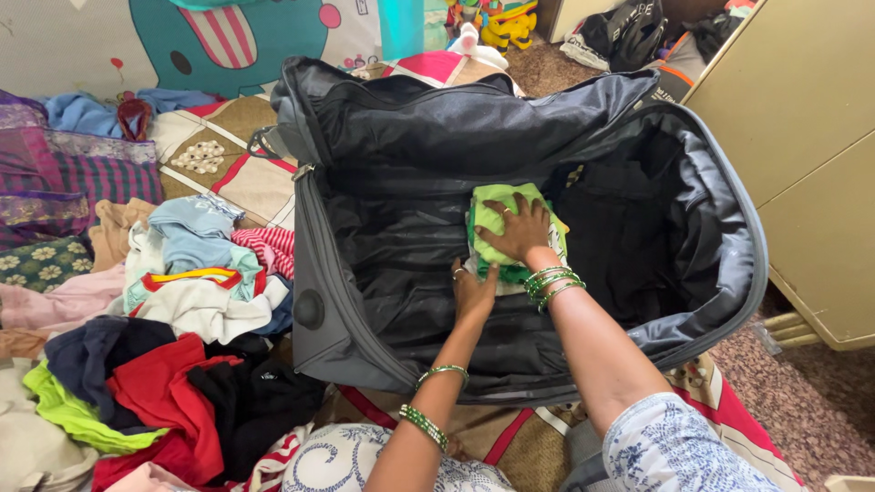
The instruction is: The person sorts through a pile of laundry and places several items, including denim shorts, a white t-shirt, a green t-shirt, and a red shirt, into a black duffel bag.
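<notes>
A large dark grey suitcase [314, 264] lies open on a patterned bed cover, its black lining showing. Inside it, near the middle, sits a folded bright green garment [497, 202] on top of a few other folded pieces. My right hand [519, 228] presses flat on top of the green garment, fingers spread. My left hand [474, 293] is at the near left edge of that folded stack, touching its side. Both wrists wear green bangles.
A heap of loose clothes [173, 301] in red, black, white, light blue and lime green lies left of the suitcase. A beige cupboard [802, 137] stands at the right. Bags and toys sit on the floor at the back.
</notes>
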